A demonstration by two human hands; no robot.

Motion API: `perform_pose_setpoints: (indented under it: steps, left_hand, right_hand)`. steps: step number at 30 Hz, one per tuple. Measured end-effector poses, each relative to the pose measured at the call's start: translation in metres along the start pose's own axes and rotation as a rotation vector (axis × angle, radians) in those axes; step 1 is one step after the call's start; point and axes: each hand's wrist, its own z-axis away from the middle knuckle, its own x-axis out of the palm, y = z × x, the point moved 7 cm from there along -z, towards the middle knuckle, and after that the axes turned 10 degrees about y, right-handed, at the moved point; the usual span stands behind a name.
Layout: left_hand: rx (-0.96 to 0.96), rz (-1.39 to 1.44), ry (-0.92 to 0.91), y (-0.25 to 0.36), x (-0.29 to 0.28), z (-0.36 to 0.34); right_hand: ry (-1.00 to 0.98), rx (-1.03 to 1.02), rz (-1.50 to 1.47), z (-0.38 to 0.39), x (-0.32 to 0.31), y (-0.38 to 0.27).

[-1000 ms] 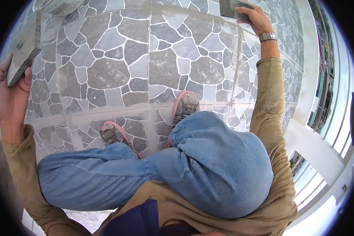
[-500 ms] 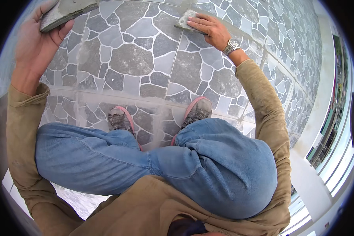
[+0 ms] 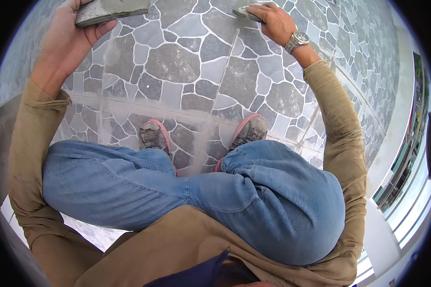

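Note:
At the upper left, my left hand (image 3: 72, 36) grips a flat grey slab (image 3: 112, 9) coated with what looks like wet mortar, its thumb under the edge. This slab is held up above the floor, and its far part is cut off by the picture's top edge. Farther right, my right hand (image 3: 275, 24), with a metal watch on the wrist, is closed on a small flat grey pad (image 3: 248, 13). That pad is low over the stone-patterned tile floor (image 3: 172, 64), seemingly against it near a grout joint.
My dusty shoes (image 3: 154, 135) stand on the tiles below my bent knees in blue jeans (image 3: 115, 177). A pale smeared joint (image 3: 143, 107) crosses the floor before them. On the right runs a white ledge (image 3: 401, 100), with railings beyond it.
My right hand and its pad have moved up and away across the floor. The left hand with the slab appears farther right, while the whole view has shifted slightly.

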Motion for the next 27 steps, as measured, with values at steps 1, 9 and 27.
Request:
perform_pose_setpoints:
  steps: [1,9,27]
  left_hand:
    - [-0.005,-0.004,-0.001,-0.004,0.01,-0.005]
    - [-0.188,-0.047,0.075,-0.082,0.017,0.0]
    - [-0.18,-0.399,-0.238,-0.097,0.102,0.002]
  right_hand:
    - [0.0,0.005,-0.003,0.002,0.008,-0.015]
    - [-0.24,0.426,-0.428,0.079,-0.029,-0.057]
    - [0.226,-0.078,-0.395,-0.032,-0.145,-0.144]
